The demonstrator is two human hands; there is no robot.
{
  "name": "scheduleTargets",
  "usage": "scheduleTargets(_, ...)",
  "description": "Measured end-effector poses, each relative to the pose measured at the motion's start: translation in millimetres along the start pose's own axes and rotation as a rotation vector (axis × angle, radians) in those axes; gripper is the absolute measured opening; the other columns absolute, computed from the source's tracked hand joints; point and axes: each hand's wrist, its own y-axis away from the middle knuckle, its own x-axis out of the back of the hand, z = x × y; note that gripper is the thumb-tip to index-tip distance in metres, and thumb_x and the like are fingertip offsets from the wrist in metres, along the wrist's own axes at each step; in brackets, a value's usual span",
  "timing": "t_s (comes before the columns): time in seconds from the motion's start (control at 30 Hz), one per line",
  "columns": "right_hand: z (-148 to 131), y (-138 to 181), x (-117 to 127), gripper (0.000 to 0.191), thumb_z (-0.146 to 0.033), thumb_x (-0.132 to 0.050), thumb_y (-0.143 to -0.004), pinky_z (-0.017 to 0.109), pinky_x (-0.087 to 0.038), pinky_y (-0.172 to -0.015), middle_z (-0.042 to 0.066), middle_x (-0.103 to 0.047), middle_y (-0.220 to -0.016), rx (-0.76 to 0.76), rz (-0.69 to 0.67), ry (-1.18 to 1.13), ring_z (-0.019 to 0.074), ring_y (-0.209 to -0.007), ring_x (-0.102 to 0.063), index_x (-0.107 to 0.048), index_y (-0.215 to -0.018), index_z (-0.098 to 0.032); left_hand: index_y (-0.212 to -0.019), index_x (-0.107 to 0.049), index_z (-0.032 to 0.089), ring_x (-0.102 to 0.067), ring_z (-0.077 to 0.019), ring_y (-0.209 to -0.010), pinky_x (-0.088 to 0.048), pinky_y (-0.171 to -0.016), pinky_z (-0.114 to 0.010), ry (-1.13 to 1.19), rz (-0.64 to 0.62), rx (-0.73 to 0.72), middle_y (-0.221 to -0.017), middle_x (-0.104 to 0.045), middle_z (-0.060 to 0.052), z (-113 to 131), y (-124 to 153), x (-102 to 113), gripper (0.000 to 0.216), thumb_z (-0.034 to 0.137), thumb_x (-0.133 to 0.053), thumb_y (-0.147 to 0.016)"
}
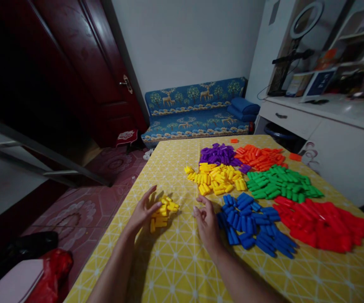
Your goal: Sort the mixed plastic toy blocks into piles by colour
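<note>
My left hand [144, 211] is open on the left of the table, thumb and fingers spread around the near side of a small cluster of yellow plastic tube-like pieces [166, 206]. The thumb reaches over or against the cluster; whether it touches cannot be told. My right hand [207, 221] hovers just left of a pile of blue pieces [247, 221]. Its fingers are loosely curled, with index finger and thumb apart, and no piece shows between them. Beyond both hands lies a larger yellow pile [216, 177].
Purple [218, 155], orange [259, 158], green [283, 183] and red [324, 223] piles lie farther back and right on the yellow patterned tablecloth [175, 269]. Single orange pieces lie near the edges. A blue sofa [188, 122] stands behind, a white cabinet [336, 147] at right.
</note>
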Motion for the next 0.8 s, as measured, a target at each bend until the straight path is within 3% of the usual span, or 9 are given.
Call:
scheduleTargets(0.1, 2, 0, 0, 0.039, -0.042, -0.051, -0.091, 0.03, -0.053, -0.068, 0.013, -0.062, -0.118, 0.008, 0.001, -0.002, 0.0148, -0.072, -0.062, -0.052, -0.12, -0.017, -0.148, -0.035, 0.029, -0.035, -0.0337, -0.14, -0.034, -0.113, -0.049, -0.083, -0.157, -0.092, -0.153, -0.038, -0.011, -11, 21, -3, 0.091, 0.046, -0.078, -0.069)
scheduleTargets(0.2, 3, -1, -1, 0.04, -0.042, -0.051, -0.091, 0.031, -0.054, -0.069, 0.014, -0.062, -0.119, 0.008, -0.002, -0.003, 0.0153, -0.074, -0.063, -0.052, -0.121, -0.017, -0.145, -0.04, 0.028, -0.032, -0.0349, -0.141, -0.031, -0.113, -0.052, -0.27, -0.164, -0.231, -0.15, -0.041, -0.012, -11, 23, -29, 0.089, 0.047, -0.079, -0.067)
scheduleTargets(0.3, 3, -1, -1, 0.041, -0.042, -0.052, -0.091, 0.031, -0.055, -0.071, 0.014, -0.062, -0.119, 0.001, -0.003, -0.004, 0.0163, -0.077, -0.064, -0.052, -0.122, -0.016, -0.135, -0.053, 0.026, -0.041, -0.0331, -0.134, -0.034, -0.11, -0.052, -0.48, -0.101, -0.314, -0.14, -0.051, -0.012, -2, 13, -61, 0.067, 0.043, -0.074, -0.073)
scheduleTargets(0.4, 3, -1, -1, 0.041, -0.043, -0.053, -0.09, 0.031, -0.055, -0.07, 0.014, -0.063, -0.118, -0.001, -0.001, -0.013, 0.0165, -0.077, -0.065, -0.053, -0.122, -0.017, -0.119, -0.065, 0.024, -0.054, -0.0281, -0.117, -0.044, -0.101, -0.044, -0.567, -0.021, -0.35, -0.125, -0.061, -0.011, 11, 2, -87, 0.038, 0.029, -0.064, -0.081)
scheduleTargets(0.47, 3, -1, 0, 0.042, -0.043, -0.052, -0.09, 0.031, -0.055, -0.068, 0.013, -0.064, -0.115, -0.002, -0.002, -0.013, 0.0165, -0.075, -0.065, -0.052, -0.123, -0.017, -0.112, -0.067, 0.024, -0.058, -0.0266, -0.108, -0.048, -0.092, -0.04, -0.594, 0.013, -0.336, -0.116, -0.066, -0.01, 19, -4, -98, 0.03, 0.026, -0.06, -0.083)
scheduleTargets(0.57, 2, -1, 3, 0.044, -0.042, -0.049, -0.092, 0.033, -0.055, -0.069, 0.012, -0.066, -0.107, -0.016, 0.007, 0.016, 0.0176, -0.074, -0.064, -0.05, -0.128, -0.016, -0.112, -0.066, 0.025, -0.063, -0.0243, -0.098, -0.051, -0.081, -0.035, -0.538, 0.025, -0.271, -0.111, -0.068, -0.006, 27, -12, -108, 0.033, 0.022, -0.06, -0.079)
scheduleTargets(0.63, 1, -1, 4, 0.048, -0.041, -0.049, -0.092, 0.034, -0.055, -0.07, 0.012, -0.066, -0.103, -0.02, 0.032, 0.045, 0.0188, -0.075, -0.064, -0.047, -0.132, -0.015, -0.11, -0.067, 0.024, -0.065, -0.0221, -0.095, -0.051, -0.082, -0.032, -0.419, 0.011, -0.241, -0.109, -0.07, -0.005, 29, -16, -111, 0.037, 0.018, -0.062, -0.074)
scheduleTargets(0.8, 0, -4, 4, 0.047, -0.035, -0.056, -0.087, 0.036, -0.056, -0.076, 0.015, -0.06, -0.12, 0.066, 0.081, 0.05, 0.022, -0.093, -0.064, -0.052, -0.13, -0.018, -0.102, -0.07, 0.02, -0.067, -0.0187, -0.091, -0.051, -0.084, -0.027, -0.11, -0.148, -0.225, -0.101, -0.073, -0.004, 24, -19, -111, 0.036, 0.012, -0.06, -0.069)
